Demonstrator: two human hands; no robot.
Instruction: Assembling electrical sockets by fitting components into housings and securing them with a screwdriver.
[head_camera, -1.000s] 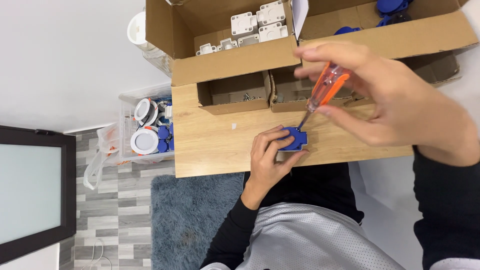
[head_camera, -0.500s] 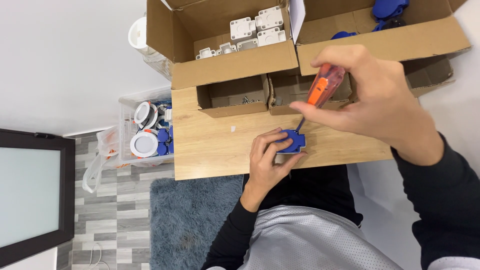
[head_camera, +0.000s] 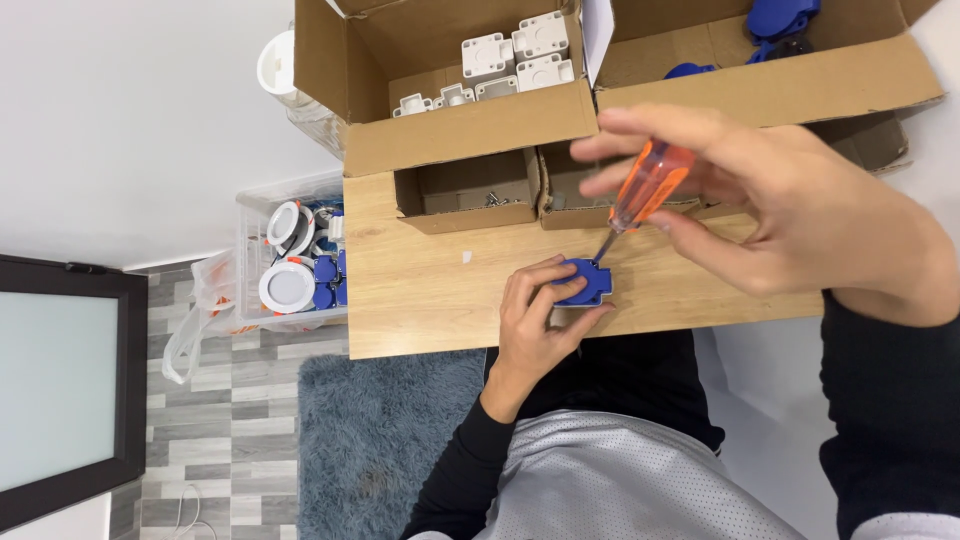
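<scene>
Blue socket cover (head_camera: 583, 281) lies on wooden worktop (head_camera: 420, 300), just in front of small cardboard boxes (head_camera: 470, 190). Left hand (head_camera: 535, 320) clamps cover against worktop, fingers curled around its edges. Right hand (head_camera: 790, 215) grips orange-handled screwdriver (head_camera: 640, 195), shaft tilted, tip touching cover top. Large box of white parts (head_camera: 505, 55) behind cover.

Home workbench: rug (head_camera: 400, 430), parts-filled cardboard boxes (head_camera: 470, 130)

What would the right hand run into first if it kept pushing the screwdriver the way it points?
Most likely the blue part on the wooden table, pinned by the left hand. The right hand aims the screwdriver down-left; its tip seems already at that part, though depth is unclear.
</scene>
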